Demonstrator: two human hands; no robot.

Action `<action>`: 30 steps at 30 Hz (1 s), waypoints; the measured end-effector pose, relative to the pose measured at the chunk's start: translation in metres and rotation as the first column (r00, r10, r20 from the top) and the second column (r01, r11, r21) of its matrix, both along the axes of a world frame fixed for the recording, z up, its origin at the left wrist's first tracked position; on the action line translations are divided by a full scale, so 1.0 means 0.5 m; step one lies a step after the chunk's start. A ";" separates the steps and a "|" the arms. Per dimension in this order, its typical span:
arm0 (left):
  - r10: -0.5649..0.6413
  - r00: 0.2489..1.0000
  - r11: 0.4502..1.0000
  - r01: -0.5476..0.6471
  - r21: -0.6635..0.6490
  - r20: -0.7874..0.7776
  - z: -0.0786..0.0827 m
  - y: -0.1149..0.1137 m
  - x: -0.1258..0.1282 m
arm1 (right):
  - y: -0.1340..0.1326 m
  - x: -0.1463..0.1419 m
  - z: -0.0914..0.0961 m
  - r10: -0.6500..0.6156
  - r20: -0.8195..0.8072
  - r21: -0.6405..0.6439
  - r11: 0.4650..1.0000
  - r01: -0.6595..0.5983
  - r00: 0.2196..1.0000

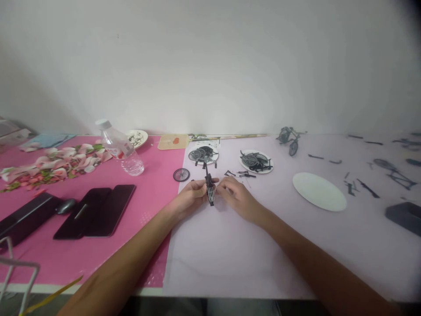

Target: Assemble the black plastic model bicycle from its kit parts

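Note:
A partly built black toy bicycle (210, 189) stands just above the pale tabletop, handlebar away from me and grey rear rack towards me. My left hand (190, 196) is closed around its left side, thumb and fingers gripping the frame. On the other side my right hand (238, 197) has its fingertips pinched together close against the bicycle; whatever lies between them is too small to make out. A loose black spoked wheel (181, 174) lies flat beyond my left hand. Black frame pieces (244, 174) rest beyond my right hand.
Two plates, one left (215, 159) and one right (242, 166), hold black wheels and parts. A built toy bicycle (289, 138) stands behind, with a white oval plate (319, 192) nearer. Leftward are a plastic bottle (120, 147), dark tablets (108, 210) and artificial petals (62, 160).

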State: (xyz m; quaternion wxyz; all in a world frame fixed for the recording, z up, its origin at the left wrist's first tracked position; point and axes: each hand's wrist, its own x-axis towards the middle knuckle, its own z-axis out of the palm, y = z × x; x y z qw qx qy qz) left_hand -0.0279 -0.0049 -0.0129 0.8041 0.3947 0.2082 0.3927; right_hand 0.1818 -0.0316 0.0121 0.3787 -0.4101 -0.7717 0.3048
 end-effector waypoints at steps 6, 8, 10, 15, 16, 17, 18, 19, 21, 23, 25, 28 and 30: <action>0.009 1.000 1.000 -0.009 -0.010 -0.007 -0.004 0.002 0.000 | 0.008 0.003 -0.011 -0.010 0.011 -0.012 1.000 0.010 1.000; 0.013 1.000 1.000 -0.013 -0.013 -0.009 -0.006 0.003 0.000 | 0.009 0.005 -0.014 -0.008 0.013 0.001 1.000 0.008 1.000; 0.020 1.000 1.000 -0.020 -0.008 -0.007 -0.007 0.004 0.000 | 0.008 0.006 -0.014 -0.012 0.016 0.010 1.000 0.012 1.000; 0.018 1.000 1.000 -0.018 -0.005 -0.006 -0.002 0.001 0.002 | 0.003 0.006 -0.004 -0.034 0.028 0.002 0.999 0.034 0.999; 0.020 1.000 1.000 -0.020 -0.012 -0.008 -0.001 0.000 0.002 | 0.004 0.006 -0.004 -0.020 0.031 0.003 1.000 0.020 0.999; 0.024 1.000 1.000 -0.024 -0.019 -0.009 0.001 -0.001 0.003 | 0.005 0.006 -0.004 0.002 0.033 0.002 1.000 -0.002 0.999; 0.029 1.000 0.999 -0.029 -0.025 -0.011 0.003 -0.002 0.003 | 0.006 0.006 -0.005 0.023 0.032 -0.003 1.000 -0.023 0.999; 0.033 0.999 0.999 -0.033 -0.029 -0.011 0.004 -0.002 0.004 | 0.007 0.006 -0.007 0.036 0.027 -0.011 0.999 -0.035 0.999; 0.036 0.999 0.999 -0.037 -0.033 -0.011 0.006 -0.002 0.004 | 0.009 0.006 -0.009 0.032 0.008 -0.032 0.999 -0.031 0.999; 0.038 0.999 0.999 -0.038 -0.034 -0.014 0.005 -0.001 0.004 | 0.009 0.004 -0.009 0.006 -0.015 -0.041 0.999 -0.007 1.000; 0.047 0.999 0.998 -0.048 -0.038 -0.020 0.003 0.001 0.003 | 0.008 0.003 -0.005 -0.012 -0.033 -0.041 0.999 0.011 0.999; 0.063 0.998 0.996 -0.064 -0.058 -0.020 0.001 0.004 0.001 | 0.006 0.002 0.000 -0.032 -0.056 -0.014 0.999 0.031 0.998; 0.068 0.998 0.995 -0.069 -0.070 -0.016 0.002 0.003 0.001 | 0.007 0.002 0.000 -0.040 -0.060 0.012 0.999 0.041 0.997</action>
